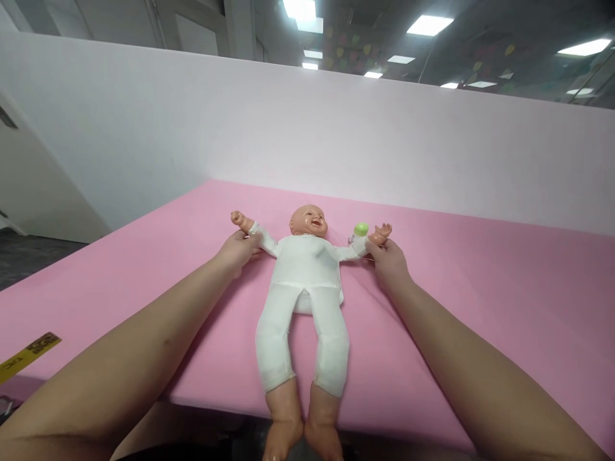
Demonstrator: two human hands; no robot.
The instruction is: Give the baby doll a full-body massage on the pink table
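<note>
A baby doll (308, 266) with a white cloth body lies on its back on the pink table (413, 378), its head toward the wall and its bare feet past the near edge. My left hand (239, 251) is closed around the doll's arm on the left, near the wrist. On the other side my right hand (389, 259) pinches the doll's other arm near its wrist. Both doll arms are spread outward. Just behind the arm on the right stands a small bottle with a green cap (360, 228), partly hidden by that arm.
A white wall (336, 134) rises behind the table's far edge. At the table's left near edge is a yellow label (29, 356) with a black printed code. A pale door (43, 173) is at the far left.
</note>
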